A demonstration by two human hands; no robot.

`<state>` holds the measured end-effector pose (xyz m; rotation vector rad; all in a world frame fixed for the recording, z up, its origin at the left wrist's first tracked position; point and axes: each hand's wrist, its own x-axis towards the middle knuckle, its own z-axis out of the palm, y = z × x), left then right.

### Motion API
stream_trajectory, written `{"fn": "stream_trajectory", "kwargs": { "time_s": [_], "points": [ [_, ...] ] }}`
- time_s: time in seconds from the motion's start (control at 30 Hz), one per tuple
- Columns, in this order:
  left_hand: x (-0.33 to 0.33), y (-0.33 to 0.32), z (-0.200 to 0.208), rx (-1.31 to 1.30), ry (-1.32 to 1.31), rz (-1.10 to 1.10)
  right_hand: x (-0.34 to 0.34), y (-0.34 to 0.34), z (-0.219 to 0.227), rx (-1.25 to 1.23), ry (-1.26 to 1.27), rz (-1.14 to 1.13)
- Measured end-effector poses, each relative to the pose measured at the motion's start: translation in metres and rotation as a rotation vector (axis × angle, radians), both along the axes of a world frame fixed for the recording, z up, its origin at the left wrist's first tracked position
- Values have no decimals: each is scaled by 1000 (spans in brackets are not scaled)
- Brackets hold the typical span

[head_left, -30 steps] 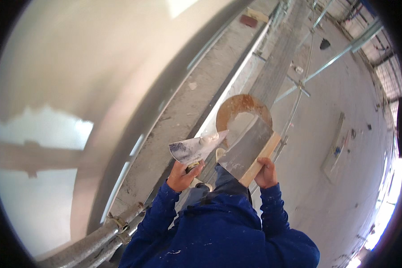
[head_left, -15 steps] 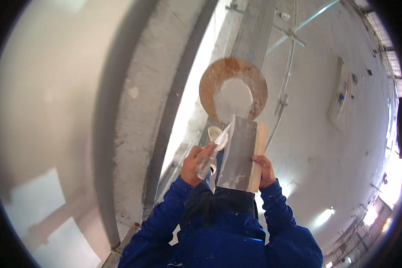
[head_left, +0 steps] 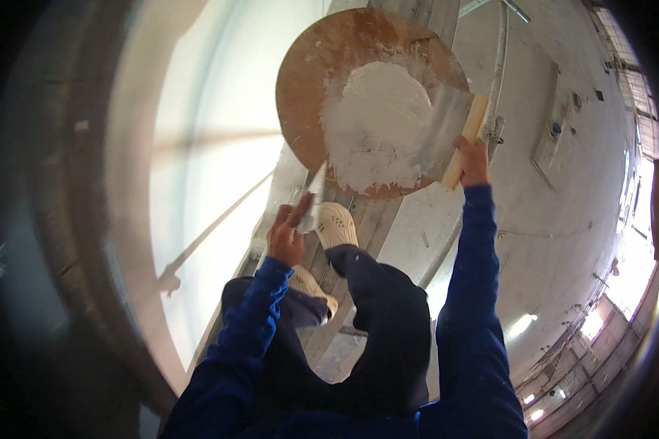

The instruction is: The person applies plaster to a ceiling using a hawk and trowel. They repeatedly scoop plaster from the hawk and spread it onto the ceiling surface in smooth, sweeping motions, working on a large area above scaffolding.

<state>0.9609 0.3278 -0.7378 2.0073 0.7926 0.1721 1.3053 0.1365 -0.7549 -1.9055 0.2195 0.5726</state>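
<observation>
A round brown board (head_left: 298, 95) lies ahead of me with a wide patch of white plaster (head_left: 381, 121) spread over its middle. My right hand (head_left: 474, 161) is closed on the pale wooden grip of a wide metal plastering blade (head_left: 447, 121). Its blurred blade reaches over the right side of the plaster; whether it touches cannot be told. My left hand (head_left: 285, 238) grips a putty knife (head_left: 316, 192) with a plaster-coated blade. The knife points up and away, its tip close to the board's near edge.
Planks (head_left: 377, 223) run under the board and my cream clogs (head_left: 337, 225). Metal scaffold tubes (head_left: 499, 66) pass along their right side, above a grey floor (head_left: 556, 271) far below. A bright pale wall (head_left: 212, 146) stands at the left.
I have bent lower, so the board looks larger and nearer. The wide blade has moved away from the putty knife, forward and right, over the plaster. My hands are now further apart.
</observation>
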Motion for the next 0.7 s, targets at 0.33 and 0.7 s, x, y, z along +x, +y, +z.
{"fn": "stream_trajectory", "kwargs": {
  "time_s": [0.33, 0.7],
  "points": [
    [42, 64, -104, -227, -289, 156, -64, 59, -144, -753, -786, 918],
    [40, 75, -110, -440, -331, 224, -70, 88, -136, -654, -656, 986]
  ]
}}
